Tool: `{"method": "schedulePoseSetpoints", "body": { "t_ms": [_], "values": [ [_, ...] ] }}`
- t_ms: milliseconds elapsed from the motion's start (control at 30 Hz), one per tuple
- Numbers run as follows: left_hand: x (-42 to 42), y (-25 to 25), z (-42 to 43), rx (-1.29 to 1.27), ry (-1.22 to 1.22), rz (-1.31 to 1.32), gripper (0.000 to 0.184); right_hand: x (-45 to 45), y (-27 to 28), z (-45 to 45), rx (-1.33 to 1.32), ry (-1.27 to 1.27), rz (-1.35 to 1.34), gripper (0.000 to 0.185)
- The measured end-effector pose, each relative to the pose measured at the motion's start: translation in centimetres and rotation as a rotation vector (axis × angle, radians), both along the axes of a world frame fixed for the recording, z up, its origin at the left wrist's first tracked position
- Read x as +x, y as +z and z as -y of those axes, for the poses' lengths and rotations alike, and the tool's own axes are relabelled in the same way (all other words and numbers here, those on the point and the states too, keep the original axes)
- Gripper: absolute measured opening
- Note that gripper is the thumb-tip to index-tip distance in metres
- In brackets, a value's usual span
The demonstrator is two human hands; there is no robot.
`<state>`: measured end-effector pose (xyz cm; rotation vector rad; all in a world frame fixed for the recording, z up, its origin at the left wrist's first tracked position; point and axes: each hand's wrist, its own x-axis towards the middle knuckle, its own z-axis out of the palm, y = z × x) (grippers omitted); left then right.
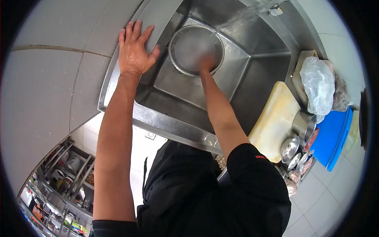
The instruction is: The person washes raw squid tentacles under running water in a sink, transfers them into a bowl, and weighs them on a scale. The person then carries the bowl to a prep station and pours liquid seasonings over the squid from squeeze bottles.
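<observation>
My left hand (pixel 136 51) lies flat with its fingers spread on the left rim of the steel sink (pixel 181 91) and holds nothing. A round metal bowl (pixel 174 59) with small holes near its edge stands in the sink, with cloudy water in it. My right hand (pixel 206 62) reaches into the right part of this bowl. Its fingers are blurred and partly under the water, so whether they hold anything cannot be made out.
Right of the sink lie a pale cutting board (pixel 272 122), a plastic bag (pixel 318 85), a metal pot (pixel 303 124), small metal bowls (pixel 290 148) and a blue lid or tray (pixel 331 136). A tiled wall (pixel 43 87) borders the left side. Shelves (pixel 67 185) hold items at lower left.
</observation>
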<state>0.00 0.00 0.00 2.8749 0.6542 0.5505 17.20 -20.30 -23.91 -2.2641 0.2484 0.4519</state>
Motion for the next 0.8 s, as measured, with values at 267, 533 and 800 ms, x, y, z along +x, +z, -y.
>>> {"method": "schedulePoseSetpoints", "body": {
  "t_ms": [267, 533, 800],
  "values": [
    [-0.1, -0.4, -0.1, 0.016, 0.005, 0.013, 0.057, 4.3, -2.4, -1.7, -0.328, 0.781, 0.429, 0.052],
    [0.1, -0.5, -0.1, 0.003, 0.001, 0.019, 0.057, 9.0, -0.9, -4.0, -0.471, 0.894, 0.050, 0.053],
    [-0.1, -0.5, -0.2, -0.011, -0.007, 0.047, 0.057, 9.9, -0.4, -4.6, -0.448, 1.156, 0.239, 0.062]
  ]
}}
